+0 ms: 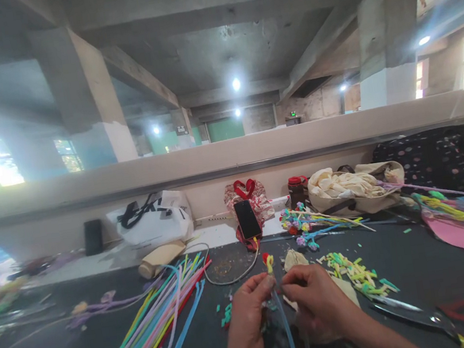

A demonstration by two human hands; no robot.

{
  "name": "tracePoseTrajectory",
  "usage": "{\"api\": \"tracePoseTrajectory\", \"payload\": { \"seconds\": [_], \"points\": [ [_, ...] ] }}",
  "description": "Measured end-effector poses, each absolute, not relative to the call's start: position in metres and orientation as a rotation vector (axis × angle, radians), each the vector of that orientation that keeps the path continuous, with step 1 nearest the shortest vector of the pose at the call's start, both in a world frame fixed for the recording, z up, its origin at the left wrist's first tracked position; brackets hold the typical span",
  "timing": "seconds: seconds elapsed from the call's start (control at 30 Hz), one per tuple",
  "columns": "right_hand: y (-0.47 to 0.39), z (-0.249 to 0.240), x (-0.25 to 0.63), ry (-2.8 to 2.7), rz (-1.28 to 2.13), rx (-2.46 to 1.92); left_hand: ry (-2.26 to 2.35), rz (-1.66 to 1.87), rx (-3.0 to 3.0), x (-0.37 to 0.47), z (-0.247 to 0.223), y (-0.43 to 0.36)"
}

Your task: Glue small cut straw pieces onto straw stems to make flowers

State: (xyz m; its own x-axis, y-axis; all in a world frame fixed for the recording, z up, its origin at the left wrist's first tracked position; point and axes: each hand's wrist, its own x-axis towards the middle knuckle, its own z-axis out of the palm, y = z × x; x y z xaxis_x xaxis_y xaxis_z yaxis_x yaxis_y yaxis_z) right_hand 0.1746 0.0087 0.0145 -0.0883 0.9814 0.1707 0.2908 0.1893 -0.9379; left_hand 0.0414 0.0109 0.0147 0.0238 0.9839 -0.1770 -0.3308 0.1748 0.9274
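My left hand pinches a pipe-cleaner flower with a small red and yellow head between thumb and forefinger. A light blue pipe-cleaner stem runs down from it between my hands. Right beside the stem, my right hand is closed with its fingertips together; whatever they grip is too small to make out. Cut yellow and green pipe-cleaner pieces lie scattered to the right of my right hand. A few teal pieces sit left of my left hand.
Long coloured pipe cleaners lie at left. Large scissors with red handles rest at right. Behind are a phone on a cable, finished pipe-cleaner flowers, a dark bottle, a white bag and a beige cloth bag.
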Motion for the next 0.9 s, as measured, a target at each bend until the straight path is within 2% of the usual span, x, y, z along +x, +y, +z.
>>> {"api": "tracePoseTrajectory", "payload": {
  "seconds": [0.27,0.53,0.9],
  "points": [
    [0.008,0.023,0.188,-1.326,1.283,-0.978,0.952,1.154,0.916,0.046,0.014,0.009],
    [0.011,0.014,0.180,-1.298,1.254,-1.008,1.084,1.267,0.998,0.052,0.014,0.006],
    [0.012,0.008,0.182,-1.193,1.471,-0.944,1.071,1.330,0.977,0.052,0.012,0.010]
  ]
}}
